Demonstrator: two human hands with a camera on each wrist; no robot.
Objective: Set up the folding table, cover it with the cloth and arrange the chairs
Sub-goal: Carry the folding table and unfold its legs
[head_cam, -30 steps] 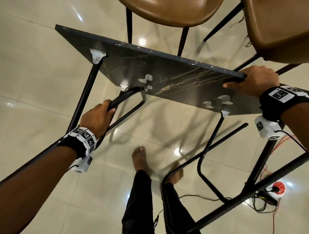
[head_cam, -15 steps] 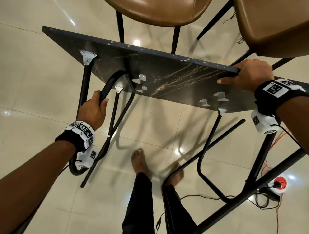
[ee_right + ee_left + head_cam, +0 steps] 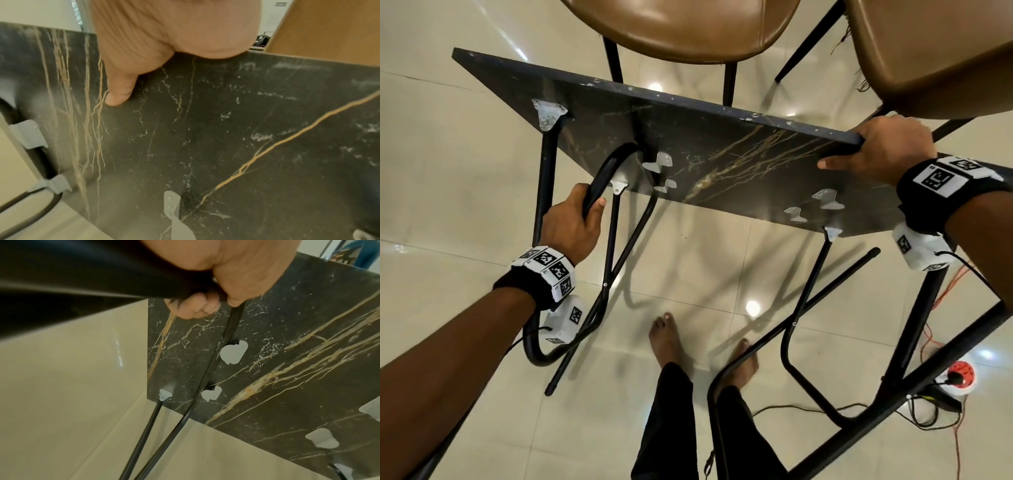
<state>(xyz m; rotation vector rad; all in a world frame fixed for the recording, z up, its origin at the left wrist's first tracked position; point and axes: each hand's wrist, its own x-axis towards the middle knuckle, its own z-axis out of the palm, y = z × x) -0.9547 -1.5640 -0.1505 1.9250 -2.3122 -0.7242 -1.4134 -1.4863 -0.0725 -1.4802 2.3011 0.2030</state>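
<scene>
Underside up, the folding counter (image 3: 722, 161) hangs tilted above the floor (image 3: 448, 171), chairs (image 3: 681, 27) at twelve o'clock. The right hand (image 3: 883, 150) clamps its far edge to steady it; the left hand (image 3: 571, 222), at eight o'clock, wraps the curved leg (image 3: 606, 171), probably to swing it open.

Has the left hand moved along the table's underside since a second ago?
Yes. The left hand, gripping the curved black leg, has swung it in toward the tabletop, nearer the small metal brackets.

head looks down; both wrists close on tabletop (image 3: 722, 164), right perhaps blurred.
</scene>
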